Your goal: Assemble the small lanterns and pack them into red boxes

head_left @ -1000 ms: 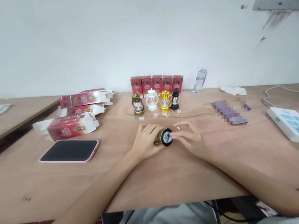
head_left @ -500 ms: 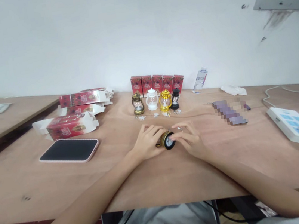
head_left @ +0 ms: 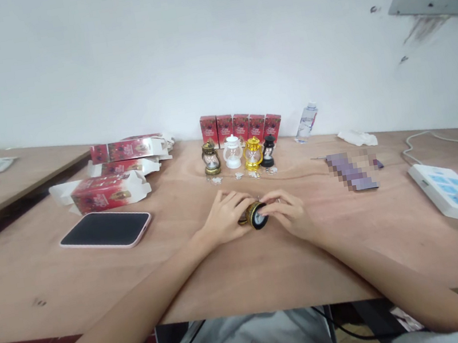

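Observation:
A bronze lantern (head_left: 257, 215) lies on its side, its round base facing me. My left hand (head_left: 228, 217) is wrapped round its body from the left. The fingers of my right hand (head_left: 290, 213) are pressed together at the base, a fingertip touching its pale centre; whether they pinch something small is hidden. Behind my hands stand a bronze lantern (head_left: 211, 159), a white lantern (head_left: 233, 152), a gold lantern (head_left: 253, 154) and a black lantern (head_left: 268, 152), upright in a row. Small metal pieces (head_left: 254, 174) lie before them.
Red boxes (head_left: 242, 127) stand against the wall. Opened red cartons (head_left: 104, 192) and a phone (head_left: 107, 230) lie left. To the right are a bottle (head_left: 306, 123), tissue (head_left: 357, 138), a blurred purple item (head_left: 351, 172) and a white power strip (head_left: 444, 189).
The fingers of my right hand have drawn closer together at the base of the lying lantern. My left hand and that lantern have hardly moved.

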